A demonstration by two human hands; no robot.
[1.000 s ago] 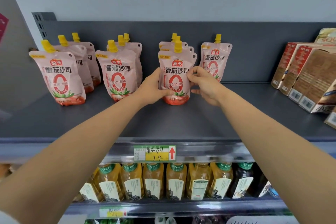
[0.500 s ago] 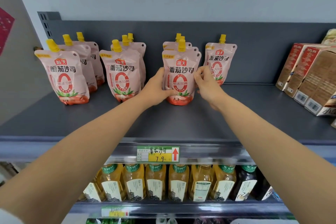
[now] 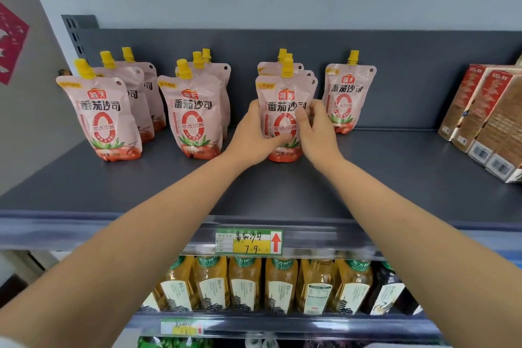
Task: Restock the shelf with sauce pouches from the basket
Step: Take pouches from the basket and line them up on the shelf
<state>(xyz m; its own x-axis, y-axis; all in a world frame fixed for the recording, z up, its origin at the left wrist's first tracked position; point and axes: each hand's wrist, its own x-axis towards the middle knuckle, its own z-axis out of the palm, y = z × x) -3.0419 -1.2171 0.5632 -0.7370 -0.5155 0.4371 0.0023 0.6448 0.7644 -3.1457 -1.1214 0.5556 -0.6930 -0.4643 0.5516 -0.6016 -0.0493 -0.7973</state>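
Pink sauce pouches with yellow caps stand in rows on the dark grey shelf (image 3: 367, 178). My left hand (image 3: 251, 135) and my right hand (image 3: 317, 133) hold the front pouch (image 3: 285, 104) of the third row from both sides, fingers curled round its edges. That pouch stands upright on the shelf with others behind it. A left row (image 3: 101, 118), a second row (image 3: 192, 118) and a single pouch (image 3: 346, 96) at the right also stand there. The basket is out of view.
Brown and red cartons (image 3: 485, 118) lean at the shelf's right end. A green and yellow price tag (image 3: 250, 241) hangs on the shelf's front rail. Bottles of yellow liquid (image 3: 245, 282) fill the shelf below. A grey wall closes the left side.
My right hand has shifted from the pouch's right edge onto its front, and both hands now close more tightly round it. The pouch has stayed in its place.
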